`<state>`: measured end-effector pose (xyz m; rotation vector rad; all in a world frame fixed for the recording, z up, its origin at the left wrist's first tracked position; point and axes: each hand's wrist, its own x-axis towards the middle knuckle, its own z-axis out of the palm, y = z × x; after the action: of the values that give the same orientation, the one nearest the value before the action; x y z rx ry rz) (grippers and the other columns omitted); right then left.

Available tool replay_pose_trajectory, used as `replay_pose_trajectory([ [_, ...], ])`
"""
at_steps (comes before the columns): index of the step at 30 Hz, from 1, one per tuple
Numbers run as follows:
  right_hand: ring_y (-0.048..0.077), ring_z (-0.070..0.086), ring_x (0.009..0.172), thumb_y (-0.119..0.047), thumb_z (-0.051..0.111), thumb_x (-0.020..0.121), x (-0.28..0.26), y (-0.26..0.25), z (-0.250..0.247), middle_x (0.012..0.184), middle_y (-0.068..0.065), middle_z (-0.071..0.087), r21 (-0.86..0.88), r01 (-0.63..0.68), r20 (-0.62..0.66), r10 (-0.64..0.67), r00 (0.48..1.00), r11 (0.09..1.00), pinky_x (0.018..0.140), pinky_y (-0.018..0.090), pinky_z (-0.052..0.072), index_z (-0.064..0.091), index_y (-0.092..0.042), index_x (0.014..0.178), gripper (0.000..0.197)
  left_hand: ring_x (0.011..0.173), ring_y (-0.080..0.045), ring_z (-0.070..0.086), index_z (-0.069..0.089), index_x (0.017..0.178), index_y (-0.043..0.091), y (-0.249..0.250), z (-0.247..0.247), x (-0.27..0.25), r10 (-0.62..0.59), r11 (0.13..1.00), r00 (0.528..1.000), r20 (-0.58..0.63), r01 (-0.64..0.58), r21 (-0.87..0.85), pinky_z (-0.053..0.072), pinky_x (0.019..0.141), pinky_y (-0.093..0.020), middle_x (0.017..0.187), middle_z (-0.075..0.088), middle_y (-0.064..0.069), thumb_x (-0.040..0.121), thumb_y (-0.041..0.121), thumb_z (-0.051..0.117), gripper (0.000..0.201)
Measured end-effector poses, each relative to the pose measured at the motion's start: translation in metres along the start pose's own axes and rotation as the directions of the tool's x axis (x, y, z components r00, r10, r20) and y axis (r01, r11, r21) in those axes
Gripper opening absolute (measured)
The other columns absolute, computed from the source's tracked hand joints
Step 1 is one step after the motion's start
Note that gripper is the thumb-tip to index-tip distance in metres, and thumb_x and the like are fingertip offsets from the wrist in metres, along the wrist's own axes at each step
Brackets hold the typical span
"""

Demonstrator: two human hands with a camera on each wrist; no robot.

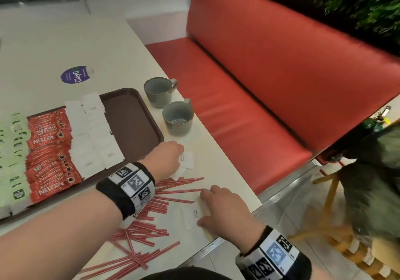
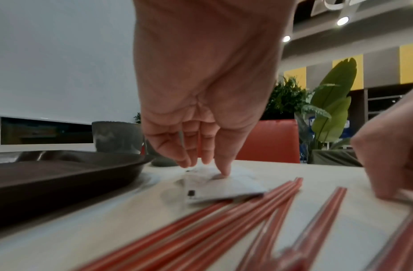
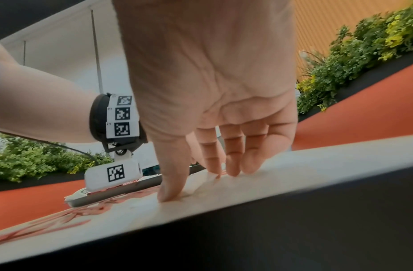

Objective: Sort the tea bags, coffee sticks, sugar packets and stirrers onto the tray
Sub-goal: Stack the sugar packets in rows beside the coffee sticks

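So, two grey cups [image 1: 168,104] sit just right of the brown tray [image 1: 134,115], which holds rows of green tea bags [image 1: 13,156], red coffee sticks [image 1: 49,149] and white sugar packets [image 1: 93,132]. Stirrers [image 1: 147,232], too many to count, lie scattered on the worktop [image 1: 54,48] below it. Left hand [image 1: 166,160] grip presses loose sugar packets [image 2: 224,185] flat; right hand [image 1: 225,212] fingers spread on another packet [image 1: 194,213].

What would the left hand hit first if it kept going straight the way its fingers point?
Probably the nearer grey cup, just beyond the sugar packets that the left hand presses; depth is unclear, so it might slip past, alongside the tray.

Bare forearms; black wristbands [image 1: 126,191] bearing white tags (black square codes).
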<state>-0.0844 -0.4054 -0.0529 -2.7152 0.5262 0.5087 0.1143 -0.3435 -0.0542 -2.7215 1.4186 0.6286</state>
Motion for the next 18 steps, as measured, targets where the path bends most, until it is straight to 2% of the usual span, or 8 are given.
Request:
replay_pose_trajectory([
  [2, 0.024, 0.049, 0.100, -0.044, 0.070, 0.077, 0.003, 0.003, -0.002, 0.109, 0.000, 0.048, 0.072, -0.020, 0.013, 0.019, 1.000, 0.997, 0.070, 0.031, 0.032, 0.046, -0.022, 0.118, 0.053, 0.109, -0.026, 0.054, 0.054, 0.126, 0.013, -0.001, -0.001, 0.003, 0.020, 1.000, 0.999, 0.030, -0.019, -0.022, 0.047, 0.092, -0.040, 0.121, 0.052, -0.005, 0.089, 0.009, 0.050, 0.037],
  [5, 0.017, 0.046, 0.084, -0.032, 0.076, 0.071, 0.007, 0.012, -0.002, 0.092, -0.006, 0.044, 0.248, -0.031, 0.015, 0.028, 1.000, 0.968, 0.062, 0.029, 0.034, 0.046, -0.025, 0.090, 0.036, 0.107, -0.027, 0.054, 0.050, 0.130, 0.017, 0.001, -0.004, 0.007, 0.039, 0.999, 0.997, 0.071, -0.038, -0.011, 0.048, 0.090, -0.038, 0.120, 0.051, -0.006, 0.089, 0.008, 0.048, 0.042],
  [7, 0.013, 0.045, 0.071, -0.022, 0.074, 0.072, 0.007, 0.018, -0.002, 0.077, -0.007, 0.046, 0.390, -0.028, 0.004, 0.029, 1.000, 0.920, 0.054, 0.021, 0.032, 0.041, -0.025, 0.071, 0.033, 0.107, -0.028, 0.052, 0.049, 0.131, 0.020, 0.001, -0.006, 0.009, 0.032, 0.999, 0.995, 0.094, -0.033, 0.006, 0.048, 0.088, -0.039, 0.118, 0.049, -0.007, 0.089, 0.008, 0.046, 0.044],
  [9, 0.009, 0.041, 0.057, -0.015, 0.070, 0.074, 0.005, 0.024, -0.005, 0.064, -0.008, 0.045, 0.511, -0.047, 0.003, 0.053, 0.999, 0.859, 0.047, 0.018, 0.031, 0.041, -0.024, 0.063, 0.032, 0.111, -0.028, 0.045, 0.049, 0.129, 0.022, 0.002, -0.008, 0.010, 0.029, 0.999, 0.994, 0.109, -0.032, 0.027, 0.045, 0.088, -0.039, 0.119, 0.047, -0.006, 0.089, 0.008, 0.047, 0.043],
  [11, 0.008, 0.042, 0.052, -0.011, 0.069, 0.074, 0.003, 0.031, -0.010, 0.061, -0.007, 0.048, 0.573, -0.059, 0.008, 0.067, 0.998, 0.818, 0.050, 0.021, 0.034, 0.045, -0.024, 0.065, 0.028, 0.114, -0.026, 0.039, 0.051, 0.124, 0.021, 0.004, -0.010, 0.011, 0.034, 0.998, 0.994, 0.101, -0.040, 0.053, 0.042, 0.086, -0.037, 0.119, 0.046, -0.004, 0.088, 0.007, 0.048, 0.038],
  [14, 0.007, 0.047, 0.053, -0.004, 0.065, 0.075, -0.001, 0.043, -0.016, 0.062, -0.007, 0.051, 0.653, -0.076, 0.039, 0.067, 0.997, 0.754, 0.056, 0.024, 0.040, 0.055, -0.028, 0.091, 0.031, 0.109, -0.025, 0.040, 0.054, 0.113, 0.016, 0.006, -0.013, 0.011, 0.049, 0.997, 0.998, 0.044, -0.051, 0.053, 0.040, 0.078, -0.033, 0.114, 0.049, -0.003, 0.084, 0.005, 0.051, 0.030],
  [16, 0.007, 0.046, 0.058, -0.002, 0.059, 0.076, -0.002, 0.048, -0.017, 0.065, -0.008, 0.049, 0.578, -0.078, 0.057, 0.055, 0.997, 0.812, 0.057, 0.019, 0.040, 0.053, -0.033, 0.110, 0.046, 0.102, -0.023, 0.045, 0.056, 0.105, 0.013, 0.005, -0.014, 0.010, 0.063, 0.998, 0.998, 0.007, -0.063, 0.019, 0.040, 0.073, -0.029, 0.107, 0.054, -0.003, 0.084, 0.005, 0.051, 0.024],
  [18, 0.009, 0.048, 0.066, -0.004, 0.051, 0.076, -0.002, 0.049, -0.016, 0.068, -0.010, 0.047, 0.434, -0.070, 0.065, 0.046, 0.997, 0.898, 0.062, 0.022, 0.042, 0.052, -0.034, 0.120, 0.053, 0.091, -0.023, 0.052, 0.057, 0.092, 0.013, 0.003, -0.018, 0.005, 0.039, 0.996, 0.998, -0.043, -0.043, -0.073, 0.039, 0.065, -0.027, 0.095, 0.056, -0.002, 0.086, 0.007, 0.050, 0.011],
])
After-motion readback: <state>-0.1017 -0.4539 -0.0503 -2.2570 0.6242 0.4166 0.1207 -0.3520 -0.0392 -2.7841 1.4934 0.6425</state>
